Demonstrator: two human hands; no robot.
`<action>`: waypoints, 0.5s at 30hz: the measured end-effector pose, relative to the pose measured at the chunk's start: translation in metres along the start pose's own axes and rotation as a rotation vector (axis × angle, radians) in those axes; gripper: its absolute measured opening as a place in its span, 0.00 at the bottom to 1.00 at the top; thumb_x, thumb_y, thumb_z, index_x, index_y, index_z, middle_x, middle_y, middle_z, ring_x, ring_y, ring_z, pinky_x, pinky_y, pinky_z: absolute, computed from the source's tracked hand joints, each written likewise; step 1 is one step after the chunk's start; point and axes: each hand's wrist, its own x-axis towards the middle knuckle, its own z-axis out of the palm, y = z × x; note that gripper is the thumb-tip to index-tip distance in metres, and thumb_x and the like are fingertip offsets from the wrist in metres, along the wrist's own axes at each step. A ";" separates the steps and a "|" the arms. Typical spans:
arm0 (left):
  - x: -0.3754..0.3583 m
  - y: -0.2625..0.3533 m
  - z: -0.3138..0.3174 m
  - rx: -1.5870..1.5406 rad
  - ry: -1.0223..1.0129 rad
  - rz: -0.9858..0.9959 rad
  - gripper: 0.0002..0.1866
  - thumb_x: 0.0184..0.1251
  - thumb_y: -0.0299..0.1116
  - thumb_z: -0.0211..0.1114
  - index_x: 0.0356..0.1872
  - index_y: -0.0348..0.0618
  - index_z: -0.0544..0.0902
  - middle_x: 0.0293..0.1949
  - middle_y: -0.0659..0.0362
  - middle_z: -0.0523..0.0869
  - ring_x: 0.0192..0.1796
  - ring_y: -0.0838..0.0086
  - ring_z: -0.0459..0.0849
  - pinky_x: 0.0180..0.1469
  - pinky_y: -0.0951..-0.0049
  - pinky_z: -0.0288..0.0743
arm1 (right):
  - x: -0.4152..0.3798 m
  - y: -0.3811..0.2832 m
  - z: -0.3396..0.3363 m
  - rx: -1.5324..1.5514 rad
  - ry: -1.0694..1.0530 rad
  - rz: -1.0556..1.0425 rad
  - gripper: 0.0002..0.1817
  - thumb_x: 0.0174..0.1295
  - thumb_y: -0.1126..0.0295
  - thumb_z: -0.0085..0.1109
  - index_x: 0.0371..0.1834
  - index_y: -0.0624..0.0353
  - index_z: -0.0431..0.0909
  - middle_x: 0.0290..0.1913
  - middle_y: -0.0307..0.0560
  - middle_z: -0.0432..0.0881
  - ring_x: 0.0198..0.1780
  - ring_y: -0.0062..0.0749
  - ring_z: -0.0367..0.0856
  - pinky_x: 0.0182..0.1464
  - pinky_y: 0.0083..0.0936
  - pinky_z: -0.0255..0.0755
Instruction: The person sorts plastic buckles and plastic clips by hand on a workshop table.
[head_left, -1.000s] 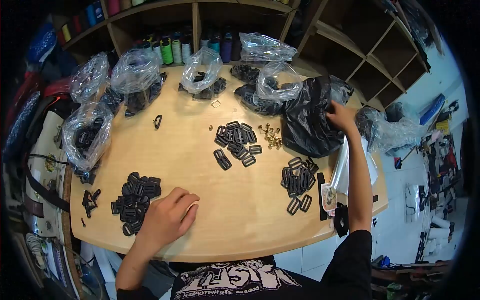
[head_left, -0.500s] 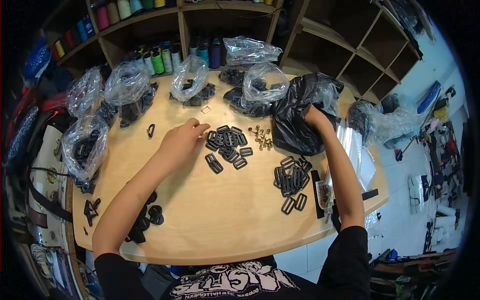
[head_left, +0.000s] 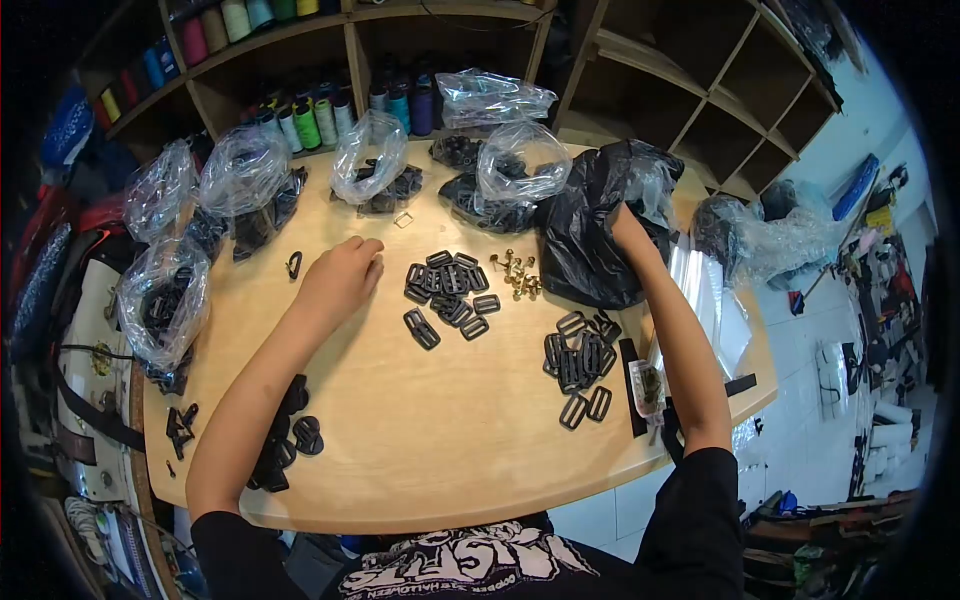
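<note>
Left of 1 black bag (head_left: 580, 250): 1 left hand (head_left: 342, 277), loosely curled; 1 hook (head_left: 293, 265). Inside: 1 right hand (head_left: 624, 228), grip indeterminable.

Desk (head_left: 430, 430). Left hand (head_left: 338, 282): 10 o'clock, fingers bent, near black clip (head_left: 293, 265). Right hand (head_left: 630, 232): 2 o'clock, fingers hidden inside black plastic bag (head_left: 580, 245). Brass-coloured studs (head_left: 518, 275): beside bag. Black buckles (head_left: 447, 288): 12 o'clock; second buckle pile (head_left: 580, 362): 4 o'clock.

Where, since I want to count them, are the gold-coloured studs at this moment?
In the head view, the gold-coloured studs lie on the table just right of centre, between a pile of black buckles and the black plastic bag.
</note>
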 end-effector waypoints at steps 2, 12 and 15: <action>-0.001 0.000 -0.005 -0.019 0.000 -0.021 0.12 0.66 0.31 0.61 0.48 0.40 0.79 0.38 0.47 0.83 0.40 0.51 0.85 0.42 0.55 0.79 | 0.001 0.000 -0.001 0.043 -0.005 0.017 0.21 0.58 0.64 0.57 0.51 0.68 0.79 0.51 0.61 0.83 0.53 0.49 0.81 0.55 0.37 0.73; -0.042 0.018 -0.054 -0.156 0.165 -0.058 0.17 0.67 0.24 0.60 0.56 0.35 0.76 0.26 0.52 0.81 0.25 0.66 0.79 0.32 0.68 0.73 | 0.028 -0.006 -0.010 0.260 -0.032 0.107 0.21 0.57 0.65 0.57 0.49 0.69 0.79 0.50 0.60 0.83 0.51 0.48 0.82 0.53 0.37 0.74; -0.055 0.020 -0.064 -0.162 0.156 -0.077 0.17 0.68 0.23 0.60 0.57 0.36 0.76 0.25 0.54 0.79 0.24 0.70 0.77 0.30 0.71 0.72 | 0.033 -0.003 -0.023 0.323 -0.030 0.137 0.21 0.57 0.65 0.56 0.49 0.69 0.79 0.49 0.60 0.84 0.50 0.47 0.83 0.53 0.37 0.74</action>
